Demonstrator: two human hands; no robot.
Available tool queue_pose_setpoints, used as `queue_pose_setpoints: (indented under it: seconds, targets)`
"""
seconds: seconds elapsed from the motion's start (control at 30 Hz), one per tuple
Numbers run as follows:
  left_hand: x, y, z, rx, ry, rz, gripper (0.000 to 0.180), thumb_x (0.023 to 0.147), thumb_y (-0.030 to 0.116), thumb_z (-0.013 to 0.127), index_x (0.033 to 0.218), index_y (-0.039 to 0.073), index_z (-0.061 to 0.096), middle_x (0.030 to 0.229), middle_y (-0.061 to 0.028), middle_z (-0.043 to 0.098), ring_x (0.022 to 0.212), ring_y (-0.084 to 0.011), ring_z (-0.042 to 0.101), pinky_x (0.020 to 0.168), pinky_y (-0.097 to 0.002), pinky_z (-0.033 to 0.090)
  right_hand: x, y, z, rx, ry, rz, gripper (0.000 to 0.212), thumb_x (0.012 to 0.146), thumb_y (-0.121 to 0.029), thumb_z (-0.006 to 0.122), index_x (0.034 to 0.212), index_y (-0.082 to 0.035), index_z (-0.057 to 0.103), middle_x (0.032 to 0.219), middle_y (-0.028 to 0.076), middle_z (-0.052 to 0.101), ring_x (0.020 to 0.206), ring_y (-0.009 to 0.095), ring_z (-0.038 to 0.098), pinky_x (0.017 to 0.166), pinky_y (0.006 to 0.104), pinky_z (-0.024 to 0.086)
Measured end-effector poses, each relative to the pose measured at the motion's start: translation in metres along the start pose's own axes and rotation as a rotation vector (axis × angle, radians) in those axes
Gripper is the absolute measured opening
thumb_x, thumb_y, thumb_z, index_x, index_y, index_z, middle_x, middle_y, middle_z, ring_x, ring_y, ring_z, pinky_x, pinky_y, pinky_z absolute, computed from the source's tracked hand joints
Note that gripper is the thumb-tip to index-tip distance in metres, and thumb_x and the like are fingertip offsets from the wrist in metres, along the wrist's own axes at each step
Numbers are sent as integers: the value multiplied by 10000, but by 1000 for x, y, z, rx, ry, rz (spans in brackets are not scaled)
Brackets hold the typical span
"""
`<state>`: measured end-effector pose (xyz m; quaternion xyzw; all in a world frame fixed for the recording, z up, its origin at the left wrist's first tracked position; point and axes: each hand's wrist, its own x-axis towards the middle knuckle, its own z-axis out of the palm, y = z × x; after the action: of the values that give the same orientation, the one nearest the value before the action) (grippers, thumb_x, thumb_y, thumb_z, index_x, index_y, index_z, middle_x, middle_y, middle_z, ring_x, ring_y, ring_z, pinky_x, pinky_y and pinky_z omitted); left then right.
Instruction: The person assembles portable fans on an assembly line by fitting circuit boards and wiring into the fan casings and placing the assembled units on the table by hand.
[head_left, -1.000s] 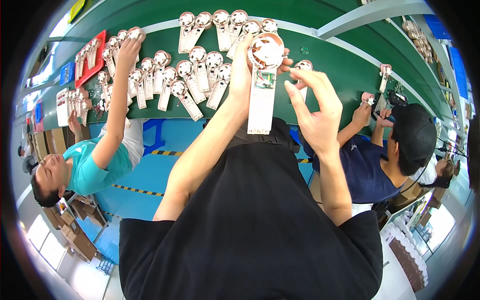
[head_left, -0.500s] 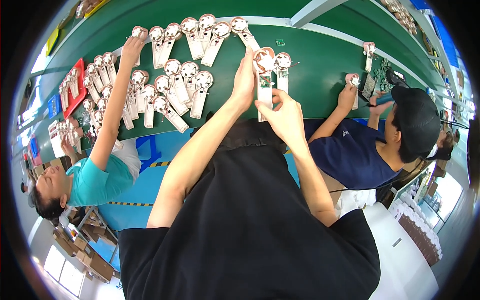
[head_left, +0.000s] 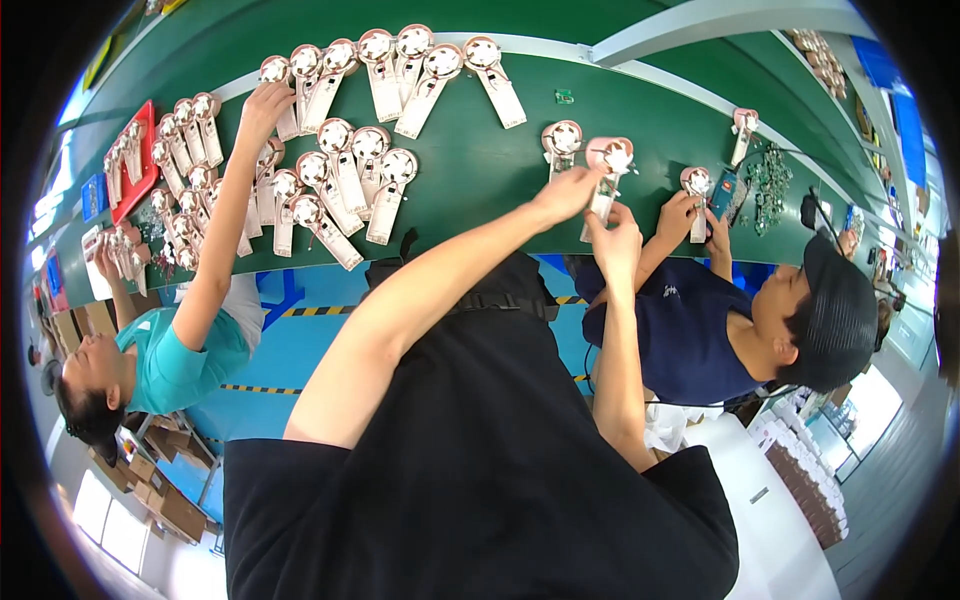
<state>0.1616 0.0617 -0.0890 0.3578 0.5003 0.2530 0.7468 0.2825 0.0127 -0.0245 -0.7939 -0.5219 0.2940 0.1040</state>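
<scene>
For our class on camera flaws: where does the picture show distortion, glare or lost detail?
Head view: the rail bows, and the corners go black; head view: the window at lower left is washed out by glare; head view: the black shirt shows little texture; head view: the held fan is too small to judge fine blur.

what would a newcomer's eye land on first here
Probably the many pale handheld fans with round heads, spread mostly over the left half of the green table. Just right of centre, the wearer's left hand and right hand hold another fan. A bright red tray also stands out toward the table's left end.
</scene>
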Motion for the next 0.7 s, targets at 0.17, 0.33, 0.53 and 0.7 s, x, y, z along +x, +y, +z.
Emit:
queue_pose_setpoints:
  seconds: [0.17, 0.33, 0.53, 0.7]
  targets:
    - [35, -26, 37, -178, -62, -171, 591, 971, 462, 498, 1289, -37, 502, 1204, -127, 592, 1072, -169, 564, 905, -310, 446, 17, 35, 11, -7, -12, 87, 453, 770, -323, 748, 1060, 15, 666, 846, 146, 723, 795, 258, 711, 717, 353, 530]
    - [28, -6, 35, -336, -86, -318, 717, 954, 481, 511, 1420, -38, 341, 1402, -184, 445, 1289, -252, 433, 1062, -353, 346, 34, 54, 29, -28, -3, 76, 430, 787, -320, 737, 1051, 11, 664, 813, 153, 715, 772, 286, 709, 699, 366, 528]
    - [16, 13, 17, -89, -46, -284, 620, 957, 377, 525, 1382, -53, 388, 1243, -182, 575, 1115, -238, 568, 924, -330, 454, 55, 60, 47, -47, 51, 46, 395, 781, -274, 712, 1040, 14, 640, 820, 171, 706, 800, 335, 697, 714, 410, 529]
    - [23, 36, -64, 226, 469, 316, 151, 871, 119, 544, 975, 28, 605, 863, -175, 679, 835, -332, 668, 731, -420, 529, 65, 61, 52, -126, 20, 111, 568, 779, -344, 741, 1174, 20, 557, 1100, 219, 642, 985, 377, 639, 838, 457, 502]
